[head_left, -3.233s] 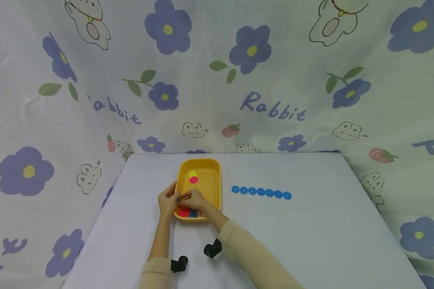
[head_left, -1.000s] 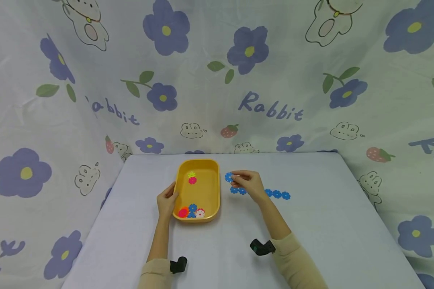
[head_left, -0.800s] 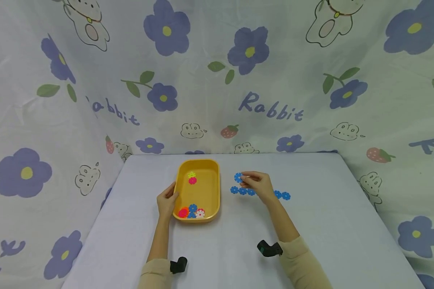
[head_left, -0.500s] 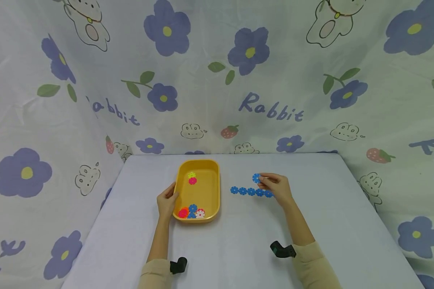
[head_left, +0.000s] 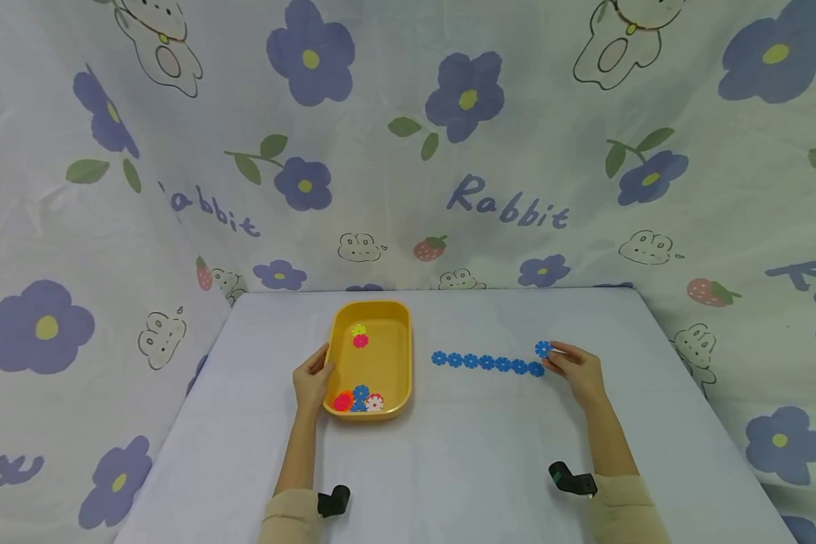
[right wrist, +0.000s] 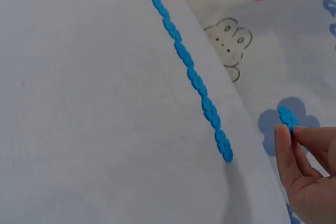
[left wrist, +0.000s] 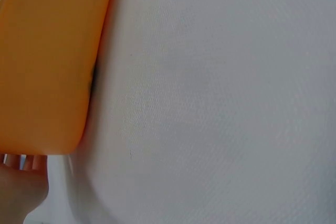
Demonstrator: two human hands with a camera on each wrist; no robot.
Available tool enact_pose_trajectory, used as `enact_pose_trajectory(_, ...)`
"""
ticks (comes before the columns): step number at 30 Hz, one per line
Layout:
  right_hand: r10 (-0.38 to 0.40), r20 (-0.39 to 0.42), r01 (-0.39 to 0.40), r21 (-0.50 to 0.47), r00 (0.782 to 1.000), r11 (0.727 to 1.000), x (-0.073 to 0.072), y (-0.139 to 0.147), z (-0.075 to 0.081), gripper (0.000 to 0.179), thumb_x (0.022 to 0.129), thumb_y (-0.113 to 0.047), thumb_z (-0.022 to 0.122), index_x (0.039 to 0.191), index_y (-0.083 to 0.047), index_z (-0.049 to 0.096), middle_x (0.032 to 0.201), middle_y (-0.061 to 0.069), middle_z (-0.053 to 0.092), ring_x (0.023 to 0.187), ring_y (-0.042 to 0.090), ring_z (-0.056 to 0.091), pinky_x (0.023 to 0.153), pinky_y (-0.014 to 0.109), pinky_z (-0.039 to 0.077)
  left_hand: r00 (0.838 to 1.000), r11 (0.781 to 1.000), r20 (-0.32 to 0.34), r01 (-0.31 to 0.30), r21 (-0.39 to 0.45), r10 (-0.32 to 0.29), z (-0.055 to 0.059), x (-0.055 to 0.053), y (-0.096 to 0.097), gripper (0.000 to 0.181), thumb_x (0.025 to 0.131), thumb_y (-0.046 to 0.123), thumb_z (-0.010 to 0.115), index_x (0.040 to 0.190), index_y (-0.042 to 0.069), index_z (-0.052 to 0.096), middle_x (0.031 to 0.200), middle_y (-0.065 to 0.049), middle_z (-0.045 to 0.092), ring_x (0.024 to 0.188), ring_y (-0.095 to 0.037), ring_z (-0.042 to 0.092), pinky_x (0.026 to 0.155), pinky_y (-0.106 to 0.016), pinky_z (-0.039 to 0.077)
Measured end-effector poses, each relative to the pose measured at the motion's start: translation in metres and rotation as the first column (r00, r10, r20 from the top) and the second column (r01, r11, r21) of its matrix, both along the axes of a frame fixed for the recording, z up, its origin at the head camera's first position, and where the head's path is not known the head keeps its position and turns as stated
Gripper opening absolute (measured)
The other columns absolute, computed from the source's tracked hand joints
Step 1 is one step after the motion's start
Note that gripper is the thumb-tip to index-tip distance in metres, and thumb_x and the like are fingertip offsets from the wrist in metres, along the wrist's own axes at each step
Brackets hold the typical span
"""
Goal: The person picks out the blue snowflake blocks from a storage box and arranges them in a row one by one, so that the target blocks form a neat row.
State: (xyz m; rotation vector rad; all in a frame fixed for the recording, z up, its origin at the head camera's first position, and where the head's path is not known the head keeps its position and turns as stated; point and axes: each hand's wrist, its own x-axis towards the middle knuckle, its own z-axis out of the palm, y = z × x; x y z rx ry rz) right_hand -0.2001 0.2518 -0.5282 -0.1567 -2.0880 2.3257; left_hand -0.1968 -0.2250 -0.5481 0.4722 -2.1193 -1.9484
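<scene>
My right hand (head_left: 580, 372) pinches a blue flower-shaped disc (head_left: 542, 349) between thumb and fingertips. The disc is just behind the right end of a row of blue flower-shaped discs (head_left: 486, 363) on the table; the right wrist view shows the held disc (right wrist: 286, 116) apart from the row (right wrist: 196, 81). My left hand (head_left: 310, 381) grips the left rim of a yellow tray (head_left: 408, 355). In the left wrist view the tray's outer side (left wrist: 47, 66) hides part of the left fingers (left wrist: 23, 163).
Inside the tray, a yellow disc (head_left: 359, 330) and a pink disc (head_left: 360, 341) lie toward the back. Pink, blue (head_left: 361, 393) and white (head_left: 375, 403) discs gather at the near end. A white cloth covers the table (head_left: 476, 446); a patterned curtain (head_left: 394, 151) hangs behind.
My right hand reached into the tray, took out a blue disc and carried it rightward along behind the row to its right end. My left hand has stayed at the tray's rim.
</scene>
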Motion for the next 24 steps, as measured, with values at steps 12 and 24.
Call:
enact_pose_trajectory(12, -0.112, 0.174, 0.06, 0.279, 0.978, 0.958, 0.008, 0.023, -0.012, 0.04, 0.092, -0.001, 0.054, 0.127, 0.017, 0.046, 0.087, -0.002, 0.063, 0.073, 0.0, 0.065, 0.073, 0.017, 0.055, 1.0, 1.0, -0.007, -0.002, 0.002, 0.002, -0.002, 0.0, -0.001, 0.041, 0.089, -0.004, 0.056, 0.13, -0.002, 0.054, 0.133, -0.022, 0.051, 0.123, -0.032, 0.049, 0.081, -0.007, 0.046)
enact_pose_trajectory(24, -0.143, 0.183, 0.061, 0.391, 0.973, 0.918, 0.005, 0.021, -0.024, 0.033, 0.091, -0.001, 0.056, 0.118, 0.018, 0.054, 0.087, 0.009, 0.068, 0.067, 0.003, 0.065, 0.066, 0.017, 0.055, 1.0, 1.0, 0.008, 0.007, 0.017, -0.007, -0.004, -0.001, 0.0, 0.042, 0.09, -0.004, 0.055, 0.131, 0.0, 0.053, 0.134, -0.021, 0.051, 0.123, -0.03, 0.05, 0.083, -0.008, 0.045)
